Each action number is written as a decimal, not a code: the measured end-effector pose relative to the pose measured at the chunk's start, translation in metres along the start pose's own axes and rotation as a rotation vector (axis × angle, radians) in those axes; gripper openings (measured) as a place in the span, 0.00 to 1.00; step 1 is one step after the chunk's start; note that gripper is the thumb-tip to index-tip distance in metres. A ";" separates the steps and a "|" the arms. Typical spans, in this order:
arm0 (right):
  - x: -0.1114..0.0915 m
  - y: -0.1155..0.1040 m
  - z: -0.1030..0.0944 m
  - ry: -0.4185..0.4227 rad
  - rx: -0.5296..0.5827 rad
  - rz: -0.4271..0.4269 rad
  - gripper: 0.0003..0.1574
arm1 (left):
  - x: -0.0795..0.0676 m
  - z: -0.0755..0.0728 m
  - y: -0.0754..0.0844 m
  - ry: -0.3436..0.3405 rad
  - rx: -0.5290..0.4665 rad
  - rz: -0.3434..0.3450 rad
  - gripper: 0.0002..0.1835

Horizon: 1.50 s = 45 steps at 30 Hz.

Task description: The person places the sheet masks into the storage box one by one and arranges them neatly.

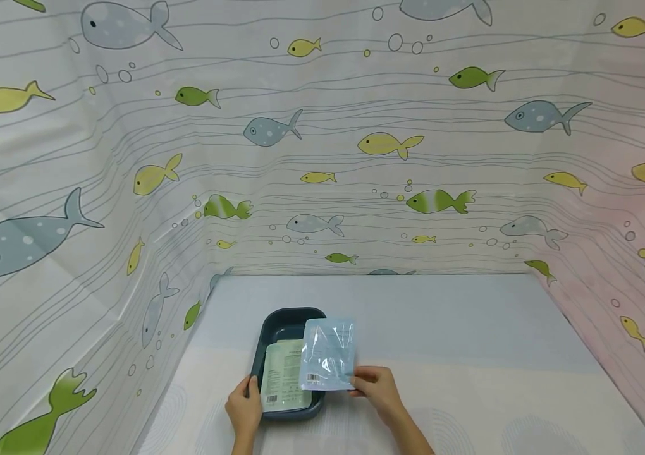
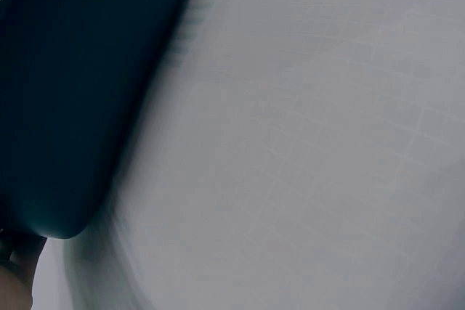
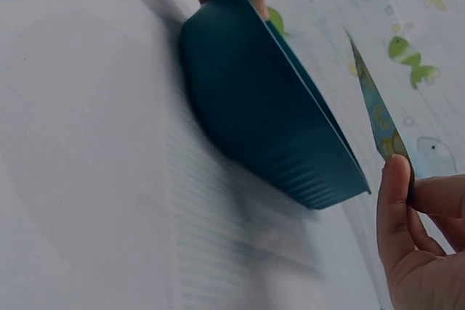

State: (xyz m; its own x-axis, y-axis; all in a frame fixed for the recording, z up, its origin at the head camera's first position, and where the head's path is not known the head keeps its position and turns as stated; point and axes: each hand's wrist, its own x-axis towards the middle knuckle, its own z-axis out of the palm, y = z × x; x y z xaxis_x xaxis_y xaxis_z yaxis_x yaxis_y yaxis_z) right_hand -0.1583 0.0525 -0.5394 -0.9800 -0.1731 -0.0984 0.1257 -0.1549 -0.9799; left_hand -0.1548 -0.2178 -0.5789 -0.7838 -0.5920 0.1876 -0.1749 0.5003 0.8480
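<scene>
A dark teal plastic basin point(image 1: 291, 415) stands on the table in the head view, its left rim gripped by my left hand point(image 1: 245, 404) near the front corner. Inside it lies a pale green flat packet point(image 1: 285, 376), printed with text and a barcode. My right hand point(image 1: 378, 388) pinches the lower right corner of a shiny light blue packet point(image 1: 328, 354), which overlaps the basin's right side and part of the green packet. From the right wrist, this blue packet point(image 3: 379, 114) appears nearly edge-on between thumb and fingers. The left wrist view shows mostly the basin's outer wall point(image 2: 87, 92).
A white table point(image 1: 470, 354) with faint circular patterns carries the basin. Fabric printed with fish point(image 1: 379, 208) encloses the table at the back, and more of it hangs on the left and right.
</scene>
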 end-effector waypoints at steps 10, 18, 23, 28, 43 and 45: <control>0.006 0.007 0.022 -0.037 -0.019 -0.019 0.16 | 0.000 0.000 0.000 0.033 -0.004 0.044 0.14; 0.015 0.016 0.037 -0.036 -0.008 -0.006 0.16 | -0.001 0.000 -0.001 0.029 -0.001 0.040 0.14; 0.015 0.017 0.045 -0.008 -0.043 0.017 0.16 | -0.002 0.000 -0.001 0.021 0.010 0.025 0.14; 0.015 0.013 0.054 0.026 -0.081 -0.005 0.16 | 0.000 0.000 -0.002 0.021 0.001 0.027 0.14; 0.013 0.015 0.076 0.018 -0.550 -0.226 0.07 | 0.000 0.000 -0.005 0.031 -0.012 0.034 0.14; 0.013 0.017 0.077 0.039 -0.631 -0.270 0.07 | 0.000 0.000 -0.005 0.032 -0.010 0.038 0.14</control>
State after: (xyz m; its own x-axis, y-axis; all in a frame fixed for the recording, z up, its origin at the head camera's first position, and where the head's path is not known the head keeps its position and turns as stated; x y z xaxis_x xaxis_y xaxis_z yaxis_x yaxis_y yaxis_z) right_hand -0.1566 -0.0271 -0.5435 -0.9707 -0.1711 0.1684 -0.2257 0.4109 -0.8833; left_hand -0.1545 -0.2202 -0.5831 -0.7703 -0.5928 0.2351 -0.1394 0.5163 0.8450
